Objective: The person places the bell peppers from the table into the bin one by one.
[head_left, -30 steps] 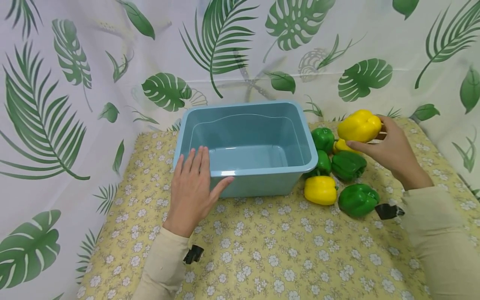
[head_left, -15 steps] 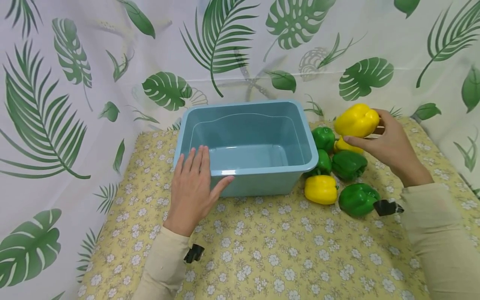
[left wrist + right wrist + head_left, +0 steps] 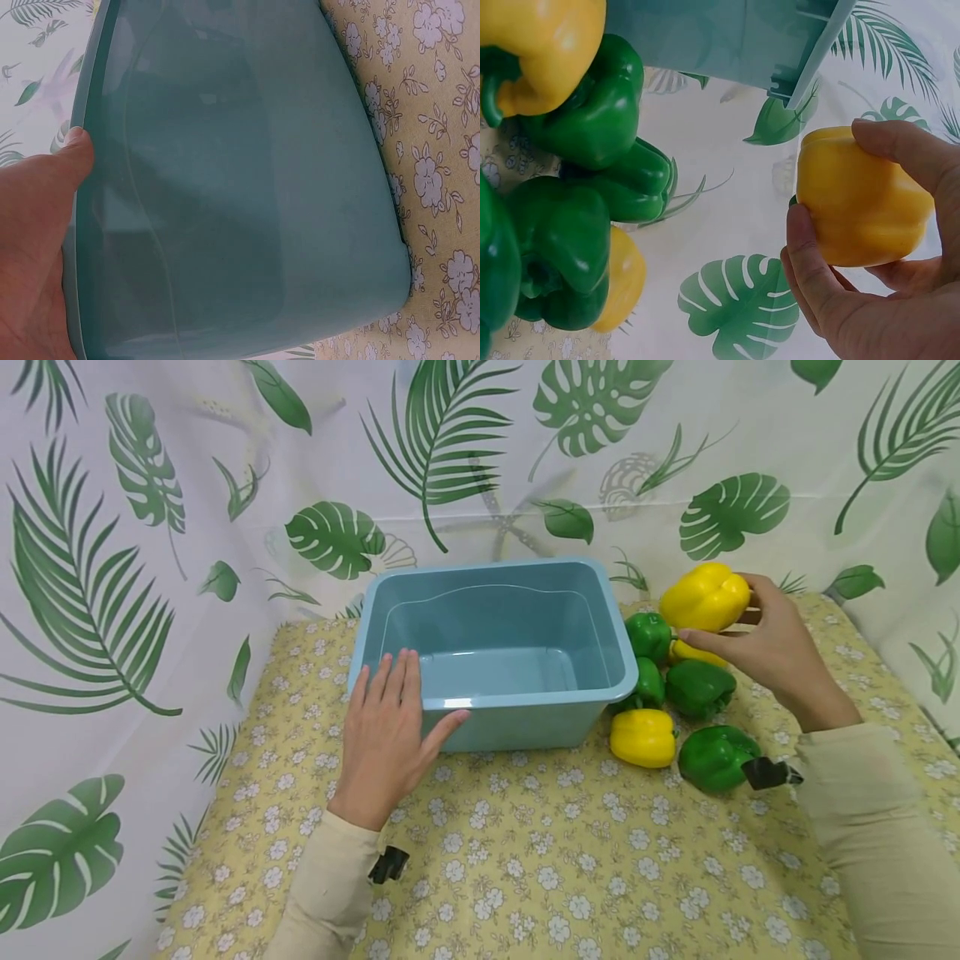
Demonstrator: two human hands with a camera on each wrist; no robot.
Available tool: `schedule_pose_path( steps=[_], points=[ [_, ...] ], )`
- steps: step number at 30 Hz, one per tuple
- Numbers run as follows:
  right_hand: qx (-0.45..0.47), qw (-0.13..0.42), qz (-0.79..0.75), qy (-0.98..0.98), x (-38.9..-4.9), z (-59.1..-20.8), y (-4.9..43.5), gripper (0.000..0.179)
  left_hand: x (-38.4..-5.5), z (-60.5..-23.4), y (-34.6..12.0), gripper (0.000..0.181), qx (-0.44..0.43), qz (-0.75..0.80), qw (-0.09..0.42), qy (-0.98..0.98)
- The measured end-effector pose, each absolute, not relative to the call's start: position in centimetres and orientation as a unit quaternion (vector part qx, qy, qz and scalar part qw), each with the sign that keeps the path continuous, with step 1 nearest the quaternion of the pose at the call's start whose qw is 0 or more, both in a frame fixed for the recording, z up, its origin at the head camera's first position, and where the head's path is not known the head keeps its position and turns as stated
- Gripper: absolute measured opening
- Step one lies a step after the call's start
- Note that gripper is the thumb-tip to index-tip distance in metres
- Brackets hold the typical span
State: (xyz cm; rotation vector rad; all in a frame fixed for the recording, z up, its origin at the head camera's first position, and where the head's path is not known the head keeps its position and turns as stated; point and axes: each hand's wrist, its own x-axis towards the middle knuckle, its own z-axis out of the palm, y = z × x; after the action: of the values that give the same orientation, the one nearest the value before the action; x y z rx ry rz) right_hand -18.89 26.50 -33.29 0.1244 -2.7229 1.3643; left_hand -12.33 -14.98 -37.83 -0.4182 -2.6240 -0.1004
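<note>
My left hand [image 3: 382,739] lies on the front-left rim of a light blue plastic bin [image 3: 517,700], with its fingers extended over the edge and its thumb along the front. In the left wrist view the thumb touches the rim of the bin [image 3: 225,187]. My right hand [image 3: 787,652] grips a yellow bell pepper [image 3: 703,597] between thumb and fingers, raised above the other peppers. The right wrist view shows this yellow bell pepper [image 3: 862,202] off the table, with fingers on both sides. Inside the bin, the visible floor is bare.
Right of the bin are several green bell peppers, including one [image 3: 700,689] in the cluster and one [image 3: 718,758] nearer me. A yellow bell pepper [image 3: 642,739] sits by the bin's front-right corner; another [image 3: 697,652] is partly hidden behind. A leaf-printed curtain [image 3: 495,460] hangs behind the flowered tablecloth [image 3: 525,860].
My right hand has moved slightly up and left, carrying the yellow bell pepper a little nearer to the bin. My left hand stays on the rim.
</note>
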Motion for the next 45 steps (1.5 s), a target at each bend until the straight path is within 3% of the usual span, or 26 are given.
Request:
schedule_pose_path(
  steps=[45],
  points=[
    [0.094,0.054,0.474,-0.874,-19.1,-31.1,22.7,0.072,-12.2,-37.7,-14.9,0.094,-0.152,-0.039,0.235,-0.959]
  ],
)
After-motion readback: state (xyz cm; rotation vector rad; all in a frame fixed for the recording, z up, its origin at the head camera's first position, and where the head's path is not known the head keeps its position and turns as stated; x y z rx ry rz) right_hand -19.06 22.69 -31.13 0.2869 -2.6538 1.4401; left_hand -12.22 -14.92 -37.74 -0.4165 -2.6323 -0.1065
